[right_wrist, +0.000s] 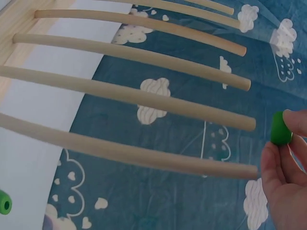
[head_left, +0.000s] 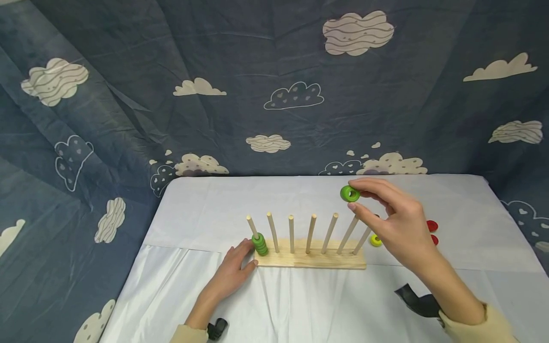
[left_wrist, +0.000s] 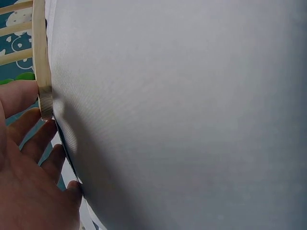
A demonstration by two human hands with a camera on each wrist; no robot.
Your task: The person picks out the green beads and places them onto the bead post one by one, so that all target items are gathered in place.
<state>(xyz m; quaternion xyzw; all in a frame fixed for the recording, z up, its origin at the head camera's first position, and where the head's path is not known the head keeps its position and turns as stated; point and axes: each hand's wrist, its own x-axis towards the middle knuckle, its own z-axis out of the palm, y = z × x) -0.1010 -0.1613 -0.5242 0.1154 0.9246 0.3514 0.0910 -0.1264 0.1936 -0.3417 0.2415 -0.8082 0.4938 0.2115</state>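
Observation:
My right hand [head_left: 401, 221] pinches a green ring [head_left: 344, 194] between thumb and fingertips, above the right part of a wooden peg stand [head_left: 309, 260]. In the right wrist view the held ring [right_wrist: 280, 129] is beside the free ends of the pegs [right_wrist: 192, 106]. At the stand's left end, my left hand [head_left: 231, 270] grips the base, thumb at the front corner and fingers at the side and behind. The left wrist view shows this hand [left_wrist: 36, 177] at the end of the base [left_wrist: 41, 52]. Several green rings [head_left: 259, 246] are stacked on the leftmost peg; the other pegs stand bare.
Behind the right hand lie a yellow ring [head_left: 373, 241] and red rings [head_left: 432, 226], partly hidden. Another green ring [right_wrist: 2, 198] shows at the right wrist view's left edge. A white cloth [head_left: 193, 214] covers the table, with a dark cloud-patterned curtain [head_left: 257, 57] behind it.

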